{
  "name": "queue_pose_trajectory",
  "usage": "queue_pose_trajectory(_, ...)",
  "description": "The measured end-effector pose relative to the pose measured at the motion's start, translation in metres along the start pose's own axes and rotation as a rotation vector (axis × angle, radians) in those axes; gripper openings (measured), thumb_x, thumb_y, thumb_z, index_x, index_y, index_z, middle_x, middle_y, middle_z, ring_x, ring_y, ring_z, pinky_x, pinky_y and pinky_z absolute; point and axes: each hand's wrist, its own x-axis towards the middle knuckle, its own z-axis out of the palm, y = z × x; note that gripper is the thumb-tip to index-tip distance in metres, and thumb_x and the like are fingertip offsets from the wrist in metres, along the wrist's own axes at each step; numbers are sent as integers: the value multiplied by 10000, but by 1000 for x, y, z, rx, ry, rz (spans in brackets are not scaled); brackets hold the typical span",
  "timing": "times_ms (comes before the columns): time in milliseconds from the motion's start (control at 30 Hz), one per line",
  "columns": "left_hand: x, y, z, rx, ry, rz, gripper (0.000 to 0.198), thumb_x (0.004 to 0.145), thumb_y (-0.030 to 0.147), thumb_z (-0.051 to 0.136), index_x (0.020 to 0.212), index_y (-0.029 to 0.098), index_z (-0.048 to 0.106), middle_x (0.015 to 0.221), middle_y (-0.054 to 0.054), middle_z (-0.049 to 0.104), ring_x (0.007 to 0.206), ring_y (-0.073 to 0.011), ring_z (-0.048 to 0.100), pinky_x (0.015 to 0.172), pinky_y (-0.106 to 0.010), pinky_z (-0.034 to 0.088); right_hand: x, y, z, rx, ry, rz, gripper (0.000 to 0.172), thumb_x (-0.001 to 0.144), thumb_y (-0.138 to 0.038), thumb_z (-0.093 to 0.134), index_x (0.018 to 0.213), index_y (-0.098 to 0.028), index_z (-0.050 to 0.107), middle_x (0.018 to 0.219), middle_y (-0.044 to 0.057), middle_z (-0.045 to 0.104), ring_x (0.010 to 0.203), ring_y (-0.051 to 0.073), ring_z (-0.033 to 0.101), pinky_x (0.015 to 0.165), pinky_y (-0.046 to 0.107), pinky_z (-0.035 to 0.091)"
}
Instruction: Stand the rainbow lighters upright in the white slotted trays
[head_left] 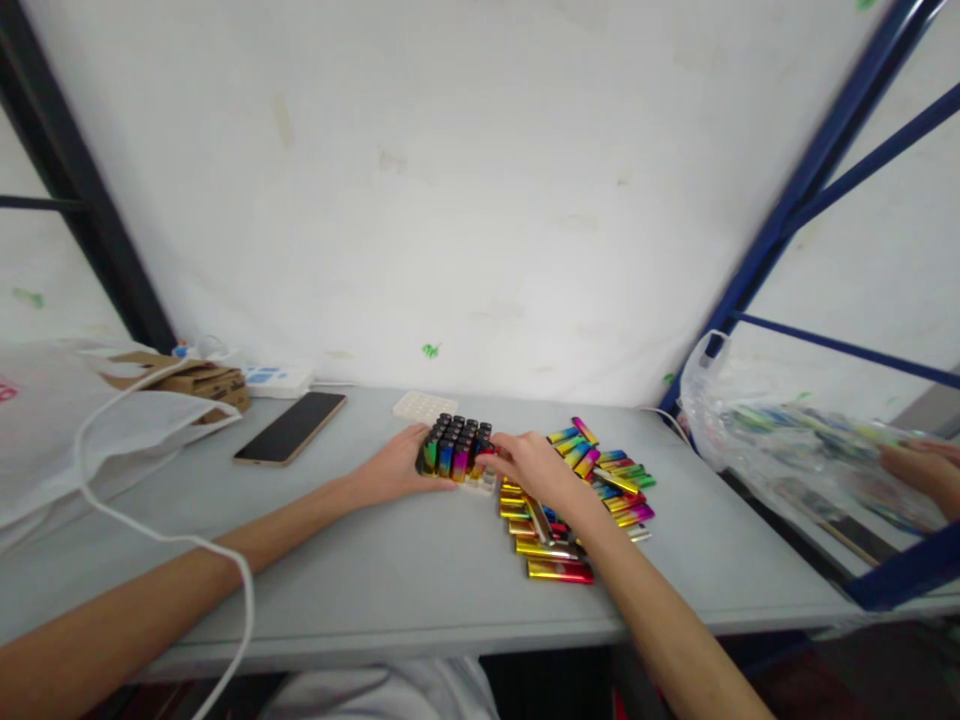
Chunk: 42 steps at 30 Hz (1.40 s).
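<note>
A white tray (482,486) in the middle of the grey table (390,560) holds several upright rainbow-coloured lighters (454,444) with black tops. My left hand (394,464) rests against the tray's left side, fingers curled on it. My right hand (534,466) is pinched on one lighter (482,462) at the tray's right front corner. Beside and under my right wrist lies a heap of loose rainbow lighters (592,490), flat on the table.
A second white tray (424,405) lies behind the filled one. A black phone (291,427) lies at the left, with a cardboard box (196,380), a white bag (67,430) and a white cable (180,540). Another person's hand (924,470) holds a clear plastic bag (795,450) at the right.
</note>
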Motion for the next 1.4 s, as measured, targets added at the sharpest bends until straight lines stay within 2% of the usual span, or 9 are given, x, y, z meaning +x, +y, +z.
queue_pose_trajectory(133, 1, -2, -1, 7, -4, -7, 859, 696, 725, 911, 1363, 221, 713, 1339, -137, 772, 1271, -414, 699, 1160, -511, 545, 8, 1, 0, -58, 30, -1, 458, 918, -634, 838, 728, -242, 700, 556, -1, 620, 538, 156, 522, 591, 275, 310)
queue_pose_trajectory(300, 2, -7, -3, 18, -35, 31, 858, 734, 773, 871, 1373, 222, 713, 1381, -140, 755, 1320, -413, 670, 1209, -508, 507, 2, 32, -37, 119, 45, 116, 638, 1005, -760, 606, 675, -228, 731, 474, -12, 617, 439, 147, 497, 578, 279, 395)
queue_pose_trajectory(433, 3, -11, -5, 34, -57, 49, 840, 758, 815, 832, 1346, 226, 721, 1383, -139, 748, 1331, -402, 661, 1225, -496, 498, -7, 58, -65, 13, 165, 231, 662, 943, -795, 630, 638, -219, 745, 389, -26, 508, 406, 149, 460, 567, 296, 389)
queue_pose_trajectory(567, 3, -13, -8, 56, -48, 7, 909, 721, 805, 855, 1375, 193, 703, 1406, -164, 730, 1355, -434, 648, 1235, -527, 493, -10, 63, -76, -58, 150, 278, 768, 915, -843, 604, 479, -211, 637, 421, 5, 517, 442, 141, 464, 539, 299, 336)
queue_pose_trajectory(800, 2, -8, -12, 41, -49, -23, 897, 713, 729, 886, 1388, 169, 699, 1412, -190, 728, 1356, -466, 654, 1233, -553, 504, -14, 68, -71, 18, -134, 216, 350, 714, -534, 941, 726, -212, 805, 696, 41, 774, 628, 200, 658, 616, 291, 467)
queue_pose_trajectory(900, 2, -9, -11, 38, -29, -9, 869, 704, 721, 894, 1363, 185, 709, 1380, -167, 743, 1323, -451, 676, 1220, -526, 520, -15, 72, -66, -19, -132, 206, 269, 716, -421, 955, 743, -220, 778, 762, 44, 782, 698, 205, 668, 664, 291, 476)
queue_pose_trajectory(1133, 1, -10, -10, 62, -18, 23, 848, 739, 719, 876, 1339, 142, 711, 1334, -174, 756, 1301, -449, 683, 1197, -527, 534, -12, 62, -62, 152, 28, 155, 335, 937, -534, 775, 1010, -209, 743, 757, -2, 742, 644, 171, 615, 649, 275, 447)
queue_pose_trajectory(1267, 1, -8, -12, 54, -23, 35, 827, 732, 727, 876, 1327, 175, 717, 1314, -144, 767, 1277, -433, 693, 1171, -529, 550, -3, 45, -52, 461, 80, 105, 397, 857, -561, 851, 962, -185, 779, 865, 28, 757, 743, 167, 628, 713, 285, 501)
queue_pose_trajectory(1400, 2, -11, -10, 33, -18, 35, 826, 703, 745, 891, 1292, 189, 731, 1311, -163, 764, 1263, -422, 692, 1171, -532, 537, 4, 27, -30, 811, 77, 174, 504, 805, -680, 872, 881, -196, 752, 866, 32, 747, 810, 181, 684, 783, 317, 583)
